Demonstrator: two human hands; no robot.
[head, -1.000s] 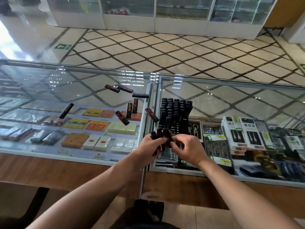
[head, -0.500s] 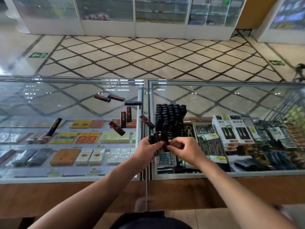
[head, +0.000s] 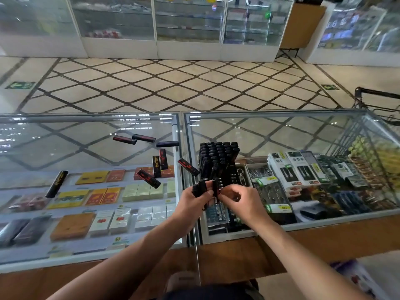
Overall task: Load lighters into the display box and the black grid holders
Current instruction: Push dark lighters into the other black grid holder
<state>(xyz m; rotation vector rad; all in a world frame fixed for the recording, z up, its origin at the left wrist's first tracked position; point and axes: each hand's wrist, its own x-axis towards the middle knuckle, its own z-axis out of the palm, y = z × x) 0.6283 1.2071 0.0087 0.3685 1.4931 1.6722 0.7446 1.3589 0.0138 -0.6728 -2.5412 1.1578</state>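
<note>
A black grid holder (head: 218, 163) packed with upright black lighters stands on the glass counter just right of the seam. My left hand (head: 192, 202) grips a bunch of black lighters (head: 200, 188) in front of the holder. My right hand (head: 240, 202) pinches one black lighter (head: 215, 188) beside that bunch, fingertips touching it. Several loose black-and-red lighters (head: 148, 175) lie scattered on the left glass top, one (head: 56, 184) far to the left. No display box is recognisable.
The glass counter (head: 86, 148) has a metal seam (head: 181, 148) between two cases. Cigarette packs, key rings and boxed goods lie under the glass. A wooden ledge (head: 324, 239) runs along the near edge. Tiled floor and glass cabinets are beyond.
My head has lifted, so more floor and cabinets show. Both hands stay together before the holder; my right fingers have shifted on the single lighter.
</note>
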